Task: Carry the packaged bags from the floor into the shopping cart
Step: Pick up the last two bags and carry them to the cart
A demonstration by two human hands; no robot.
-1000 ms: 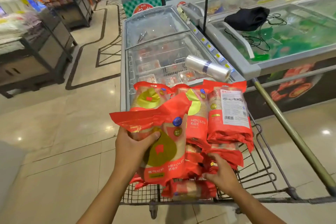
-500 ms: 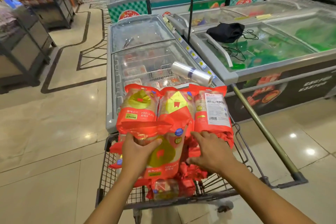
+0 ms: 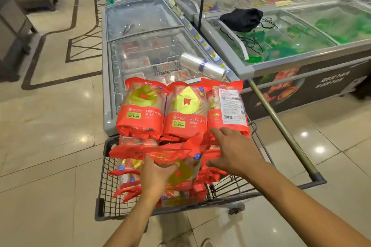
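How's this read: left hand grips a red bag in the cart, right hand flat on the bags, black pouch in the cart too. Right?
No. Head view: the black pouch lies on the right freezer's glass lid, not in the cart. Rest holds: left hand grips a red bag, right hand flat on the bags.

- A clear plastic roll (image 3: 202, 65) lies at 12 o'clock on a freezer (image 3: 140, 16) rim.
- A black cloth bag (image 3: 242, 19) rests at 1 o'clock on a glass lid (image 3: 305, 32).

Glossy red plastic bags (image 3: 141, 112), dark metal wire cart (image 3: 112, 192), polished tile floor (image 3: 50, 126), glass-lidded freezer (image 3: 144, 26)
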